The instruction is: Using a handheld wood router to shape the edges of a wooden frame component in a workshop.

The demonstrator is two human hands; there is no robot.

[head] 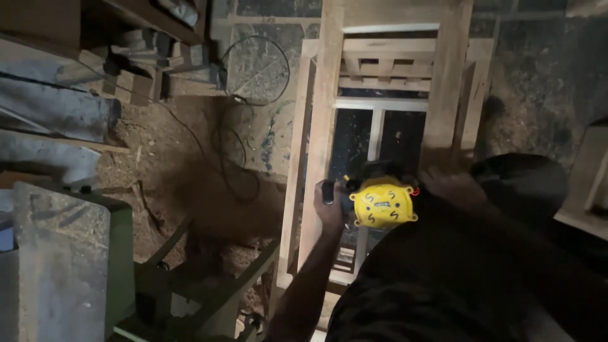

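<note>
A yellow-topped power tool [382,202] rests against a tall wooden frame [326,101] that stands in front of me. My left hand [329,206] is closed around a dark handle on the tool's left side. My right hand [451,185] sits blurred on the tool's right side and seems to grip it there. My dark-sleeved body fills the lower right and hides the bottom part of the frame.
A black cable [223,149] loops across the sawdust-covered floor to the left of the frame. A green metal machine stand [120,253] with a grey top fills the lower left. Planks and wood offcuts [136,82] lie at the upper left. More wooden pieces stand at the right edge [592,171].
</note>
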